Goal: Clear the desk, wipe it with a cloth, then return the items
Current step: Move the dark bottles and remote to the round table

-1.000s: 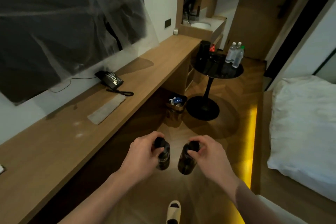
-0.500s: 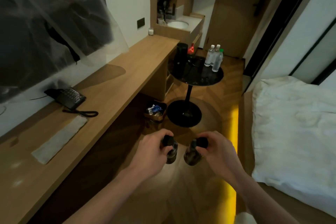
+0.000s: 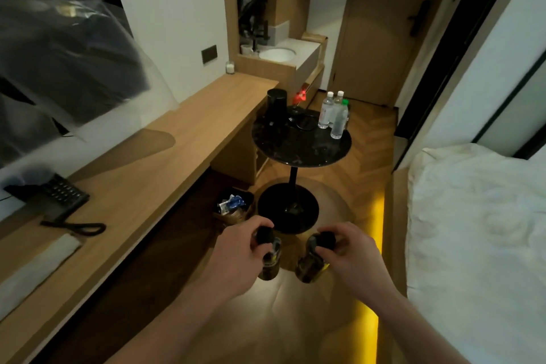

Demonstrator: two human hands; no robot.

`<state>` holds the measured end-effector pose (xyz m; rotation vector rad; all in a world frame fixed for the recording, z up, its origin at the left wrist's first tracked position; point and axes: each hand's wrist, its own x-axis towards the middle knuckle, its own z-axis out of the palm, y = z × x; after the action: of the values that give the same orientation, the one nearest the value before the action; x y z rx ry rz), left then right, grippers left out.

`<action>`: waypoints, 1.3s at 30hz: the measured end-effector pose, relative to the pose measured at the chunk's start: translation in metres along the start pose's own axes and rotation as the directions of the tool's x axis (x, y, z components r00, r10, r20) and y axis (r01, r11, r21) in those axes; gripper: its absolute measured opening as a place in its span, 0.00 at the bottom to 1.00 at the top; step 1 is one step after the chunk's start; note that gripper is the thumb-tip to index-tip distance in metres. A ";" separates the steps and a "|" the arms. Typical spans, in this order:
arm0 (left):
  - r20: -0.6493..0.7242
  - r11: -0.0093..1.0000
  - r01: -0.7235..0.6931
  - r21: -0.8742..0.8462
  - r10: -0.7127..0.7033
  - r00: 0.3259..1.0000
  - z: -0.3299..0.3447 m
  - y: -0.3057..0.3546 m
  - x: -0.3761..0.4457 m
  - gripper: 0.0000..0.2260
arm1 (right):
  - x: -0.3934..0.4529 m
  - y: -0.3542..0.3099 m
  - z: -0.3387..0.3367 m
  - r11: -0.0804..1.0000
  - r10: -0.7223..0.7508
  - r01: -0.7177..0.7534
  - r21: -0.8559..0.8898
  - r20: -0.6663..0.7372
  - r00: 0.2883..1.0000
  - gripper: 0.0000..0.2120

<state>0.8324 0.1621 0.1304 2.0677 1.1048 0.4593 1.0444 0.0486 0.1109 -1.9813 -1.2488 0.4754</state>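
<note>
My left hand (image 3: 236,254) grips a dark bottle (image 3: 269,263) by its black cap, and my right hand (image 3: 350,254) grips a second dark bottle (image 3: 310,264) the same way. Both bottles hang over the wooden floor, a little short of the round black side table (image 3: 298,154). The long wooden desk (image 3: 165,162) runs along the left wall. On it lie a black telephone (image 3: 56,195) with its coiled cord and a pale grey cloth (image 3: 35,269) near the lower left.
The side table bears a black kettle (image 3: 277,103), three clear water bottles (image 3: 332,114) and a cable. A waste bin (image 3: 233,210) with wrappers stands under the desk. A bed with white bedding (image 3: 478,230) fills the right. A sink counter (image 3: 277,55) and a door lie ahead.
The view has advanced and turned right: the desk, phone and cloth slid left, the side table came closer. Both hands keep their bottles, held a little closer together.
</note>
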 end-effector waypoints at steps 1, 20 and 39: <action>-0.011 1.000 0.009 -0.006 -0.010 1.000 0.008 0.008 0.012 0.18 | 0.013 0.009 -0.010 1.000 -0.007 0.007 -0.003 0.009 1.000 0.15; -0.119 0.994 0.098 -0.046 -0.103 0.988 0.109 0.106 0.215 0.17 | 0.244 0.133 -0.128 0.994 -0.097 0.102 -0.034 0.132 0.987 0.16; -0.075 0.999 0.044 -0.020 -0.045 0.996 0.168 0.136 0.506 0.17 | 0.498 0.218 -0.192 0.990 -0.051 0.067 -0.123 0.123 0.991 0.15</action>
<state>1.2970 0.4565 0.1052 2.0200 1.1843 0.5275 1.5304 0.3590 0.1110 -2.0402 -1.4404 0.5028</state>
